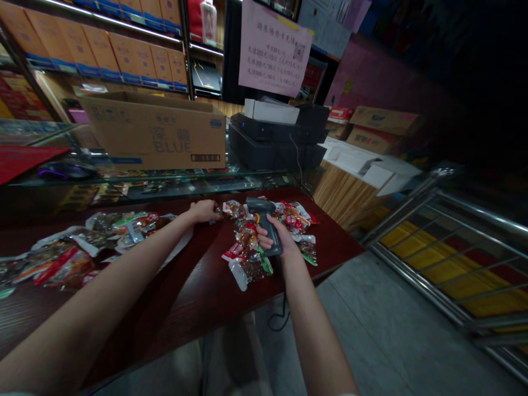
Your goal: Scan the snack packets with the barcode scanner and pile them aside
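Note:
My right hand (285, 241) is wrapped round the handle of a black barcode scanner (259, 205), whose head points left over the table. Its cable hangs down past the table's front edge. At the far side of the dark red table (202, 280), my left hand (203, 211) is closed on a small clear snack packet (218, 211), mostly hidden by the fingers. Beneath and around the scanner lies a loose heap of snack packets (246, 237), clear with red, white and green parts. A larger spread of similar packets (140, 225) lies left of my left forearm.
Behind the table, a glass counter (160, 179) carries an open cardboard box (159, 132), a computer mouse (68, 170) and a black machine (276, 137) with a paper sign (272, 49) above. A metal railing (416, 275) stands at the right, beyond grey floor.

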`<move>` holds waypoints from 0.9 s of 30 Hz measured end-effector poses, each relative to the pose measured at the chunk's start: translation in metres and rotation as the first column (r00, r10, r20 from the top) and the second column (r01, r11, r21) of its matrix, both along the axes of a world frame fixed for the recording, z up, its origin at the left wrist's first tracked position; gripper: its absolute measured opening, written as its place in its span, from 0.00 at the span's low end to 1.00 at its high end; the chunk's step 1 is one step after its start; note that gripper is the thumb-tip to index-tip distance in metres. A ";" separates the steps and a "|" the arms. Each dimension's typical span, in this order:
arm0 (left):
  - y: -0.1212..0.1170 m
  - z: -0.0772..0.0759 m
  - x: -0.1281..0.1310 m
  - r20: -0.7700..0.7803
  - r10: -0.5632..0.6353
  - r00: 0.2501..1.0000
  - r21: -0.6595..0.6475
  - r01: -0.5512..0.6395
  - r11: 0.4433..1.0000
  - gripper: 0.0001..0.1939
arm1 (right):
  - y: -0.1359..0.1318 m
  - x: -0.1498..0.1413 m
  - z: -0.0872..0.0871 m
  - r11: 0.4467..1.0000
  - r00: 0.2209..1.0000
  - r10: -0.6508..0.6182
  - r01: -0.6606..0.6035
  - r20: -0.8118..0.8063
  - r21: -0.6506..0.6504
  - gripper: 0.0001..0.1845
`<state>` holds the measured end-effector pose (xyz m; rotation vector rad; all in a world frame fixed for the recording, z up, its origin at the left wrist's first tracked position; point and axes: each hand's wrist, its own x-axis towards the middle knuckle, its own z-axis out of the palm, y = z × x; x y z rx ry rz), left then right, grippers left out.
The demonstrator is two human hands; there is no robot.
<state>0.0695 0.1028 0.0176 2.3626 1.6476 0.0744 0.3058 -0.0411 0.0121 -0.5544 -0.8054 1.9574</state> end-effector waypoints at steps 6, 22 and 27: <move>-0.040 0.008 -0.036 0.432 0.149 0.889 0.227 -0.267 0.937 0.22 | -0.004 -0.002 0.002 1.000 0.999 -0.021 0.021 0.049 0.010 0.16; -0.105 -0.003 -0.056 0.793 -0.063 0.606 0.168 -0.119 0.979 0.21 | -0.023 -0.026 0.001 0.971 0.930 0.135 -0.193 0.342 0.141 0.15; -0.104 -0.012 -0.051 0.825 -0.089 0.558 0.169 -0.094 0.981 0.22 | -0.023 -0.029 -0.002 0.965 0.929 0.131 -0.200 0.347 0.172 0.13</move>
